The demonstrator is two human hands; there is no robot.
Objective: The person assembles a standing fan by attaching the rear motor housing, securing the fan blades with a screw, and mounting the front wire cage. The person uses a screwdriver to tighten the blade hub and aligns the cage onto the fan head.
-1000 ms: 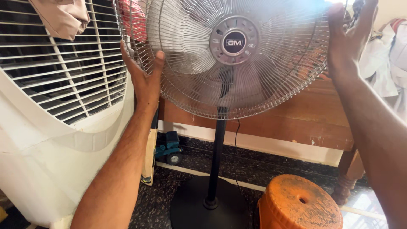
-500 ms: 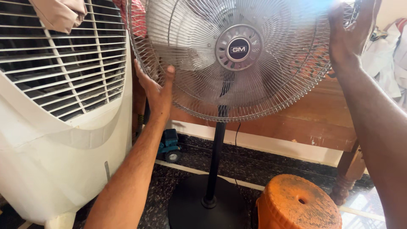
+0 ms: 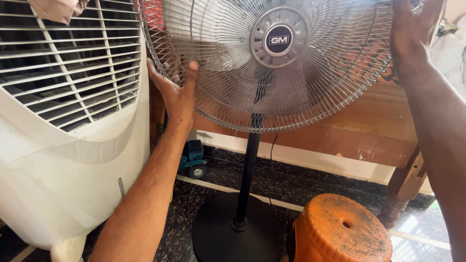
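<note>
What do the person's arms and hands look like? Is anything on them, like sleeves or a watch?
Both arms are bare as far as the picture shows: no sleeves, gloves, watch or bracelet. The left hand shows no ring on its thumb or palm side. The right hand is partly cut off at the top edge, so its fingertips cannot be checked. The forearms are long and slim.
</note>
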